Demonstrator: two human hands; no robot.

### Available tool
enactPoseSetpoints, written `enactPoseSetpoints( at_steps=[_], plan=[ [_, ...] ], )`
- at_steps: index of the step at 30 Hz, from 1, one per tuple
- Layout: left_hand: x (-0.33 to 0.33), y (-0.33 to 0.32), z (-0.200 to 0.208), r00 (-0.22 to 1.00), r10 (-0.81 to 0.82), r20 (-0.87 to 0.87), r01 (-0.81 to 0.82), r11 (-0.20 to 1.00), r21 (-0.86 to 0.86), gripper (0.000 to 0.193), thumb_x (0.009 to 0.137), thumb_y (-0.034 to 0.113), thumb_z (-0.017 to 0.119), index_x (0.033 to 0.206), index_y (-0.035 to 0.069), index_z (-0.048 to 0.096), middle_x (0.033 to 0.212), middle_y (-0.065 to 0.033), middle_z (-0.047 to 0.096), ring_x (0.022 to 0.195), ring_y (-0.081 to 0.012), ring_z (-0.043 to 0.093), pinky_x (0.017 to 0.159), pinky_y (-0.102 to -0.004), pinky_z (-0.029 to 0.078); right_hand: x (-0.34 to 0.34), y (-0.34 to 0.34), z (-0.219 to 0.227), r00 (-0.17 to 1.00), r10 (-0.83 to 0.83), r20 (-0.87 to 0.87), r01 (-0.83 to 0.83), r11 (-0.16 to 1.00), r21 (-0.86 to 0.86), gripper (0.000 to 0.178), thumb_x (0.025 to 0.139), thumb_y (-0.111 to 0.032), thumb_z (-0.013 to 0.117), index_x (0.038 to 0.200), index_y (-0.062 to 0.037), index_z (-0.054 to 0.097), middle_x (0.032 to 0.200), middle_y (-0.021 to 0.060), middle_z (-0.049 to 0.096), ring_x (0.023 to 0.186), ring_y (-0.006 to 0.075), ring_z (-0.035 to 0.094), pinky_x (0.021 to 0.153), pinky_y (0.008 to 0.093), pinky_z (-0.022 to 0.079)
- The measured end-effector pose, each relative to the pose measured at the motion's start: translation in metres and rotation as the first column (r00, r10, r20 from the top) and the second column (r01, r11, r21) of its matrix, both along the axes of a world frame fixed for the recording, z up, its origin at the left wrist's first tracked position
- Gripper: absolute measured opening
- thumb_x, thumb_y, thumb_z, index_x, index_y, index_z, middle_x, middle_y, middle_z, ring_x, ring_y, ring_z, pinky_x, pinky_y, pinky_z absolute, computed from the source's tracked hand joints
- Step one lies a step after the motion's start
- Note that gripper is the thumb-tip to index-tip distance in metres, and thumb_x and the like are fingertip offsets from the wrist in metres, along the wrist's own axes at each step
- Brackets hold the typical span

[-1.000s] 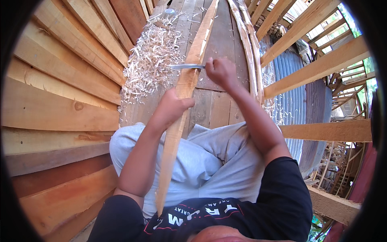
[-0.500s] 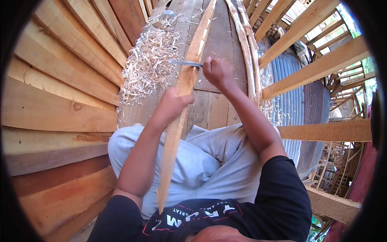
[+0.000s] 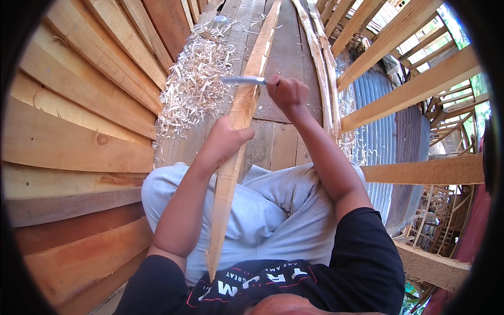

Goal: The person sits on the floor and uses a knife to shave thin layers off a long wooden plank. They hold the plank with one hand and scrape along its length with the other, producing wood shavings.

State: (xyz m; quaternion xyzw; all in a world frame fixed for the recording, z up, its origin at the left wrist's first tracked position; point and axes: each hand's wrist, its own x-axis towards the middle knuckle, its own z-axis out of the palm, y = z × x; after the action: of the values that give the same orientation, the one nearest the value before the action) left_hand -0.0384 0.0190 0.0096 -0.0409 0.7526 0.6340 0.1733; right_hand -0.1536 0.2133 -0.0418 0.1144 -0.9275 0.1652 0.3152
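Observation:
A long, narrow wooden board [image 3: 222, 197] runs from my lap, across the plank floor, to the far edge of the picture. My left hand [image 3: 224, 139] is wrapped around it a little beyond my knees. My right hand [image 3: 288, 96] is closed on the handle of a knife [image 3: 244, 80], just to the right of the board. The blade lies crosswise over the board's upper face and its tip points left. Rough, splintered edges show along the board's far right side. My fingers hide most of the knife handle.
Pale curled wood shavings [image 3: 195, 79] are heaped on the floor at the left. Two peeled poles [image 3: 321, 58] lie along the right, beside slanting rails [image 3: 409, 92] and corrugated metal sheets [image 3: 374, 100]. A plank wall [image 3: 79, 134] closes the left side. A small round object [image 3: 220, 20] stands beyond the shavings.
The knife and my right hand have shifted slightly to the right and away from me, and more of the blade's flat shows. My left hand keeps its grip on the board.

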Motion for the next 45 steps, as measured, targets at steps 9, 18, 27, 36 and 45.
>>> enactPoseSetpoints(
  at_steps=[9,18,27,36,45],
  plan=[
    [0.003,-0.012,-0.005,0.999,0.005,0.041,-0.006,1.000,0.019,0.030,0.071,0.016,0.066,0.094,-0.004,0.063,0.079,-0.0075,0.063,0.070,-0.0147,0.060,0.064,-0.0311,0.049,0.042,-0.029,0.045,0.896,0.035,0.443,-0.046,0.999,0.013,0.053,0.092,-0.034,0.039,0.056,-0.0009,0.061,0.054,0.0206,0.057,0.050,0.0379,0.059,0.055,0.0483,0.047],
    [-0.005,-0.016,0.007,0.995,0.034,0.098,-0.040,0.997,0.063,0.033,0.071,0.016,0.067,0.095,-0.005,0.062,0.078,-0.0073,0.063,0.069,-0.0135,0.059,0.063,-0.0298,0.048,0.046,-0.033,0.049,0.837,0.073,0.542,-0.142,0.986,0.087,0.053,0.092,-0.032,0.038,0.058,-0.0001,0.062,0.058,0.0227,0.059,0.058,0.0401,0.062,0.060,0.0497,0.050],
    [0.007,-0.017,-0.005,0.999,-0.019,0.035,0.022,0.998,-0.060,0.039,0.069,0.018,0.068,0.100,-0.005,0.061,0.083,-0.0089,0.064,0.073,-0.0153,0.061,0.066,-0.0308,0.050,0.054,-0.031,0.041,0.833,0.049,0.552,-0.072,0.997,0.021,0.056,0.093,-0.032,0.033,0.059,0.0021,0.061,0.062,0.0256,0.059,0.063,0.0428,0.061,0.067,0.0510,0.050],
    [0.000,-0.009,0.007,0.999,0.014,0.051,-0.018,0.998,0.066,0.035,0.069,0.016,0.066,0.096,-0.006,0.061,0.081,-0.0095,0.064,0.070,-0.0154,0.061,0.063,-0.0298,0.049,0.033,-0.016,0.042,0.836,0.021,0.549,-0.022,1.000,-0.005,0.053,0.093,-0.035,0.036,0.067,0.0030,0.064,0.070,0.0285,0.061,0.069,0.0423,0.063,0.069,0.0498,0.050],
    [0.001,-0.013,0.009,0.997,-0.051,0.054,0.047,0.996,0.073,0.044,0.071,0.017,0.066,0.107,-0.007,0.058,0.088,-0.0092,0.062,0.077,-0.0158,0.060,0.069,-0.0287,0.049,0.005,0.002,-0.003,0.718,-0.043,0.695,0.252,0.947,-0.201,0.078,0.096,-0.056,0.026,0.092,0.0105,0.066,0.078,0.0256,0.064,0.079,0.0386,0.064,0.074,0.0461,0.049]
  ],
)
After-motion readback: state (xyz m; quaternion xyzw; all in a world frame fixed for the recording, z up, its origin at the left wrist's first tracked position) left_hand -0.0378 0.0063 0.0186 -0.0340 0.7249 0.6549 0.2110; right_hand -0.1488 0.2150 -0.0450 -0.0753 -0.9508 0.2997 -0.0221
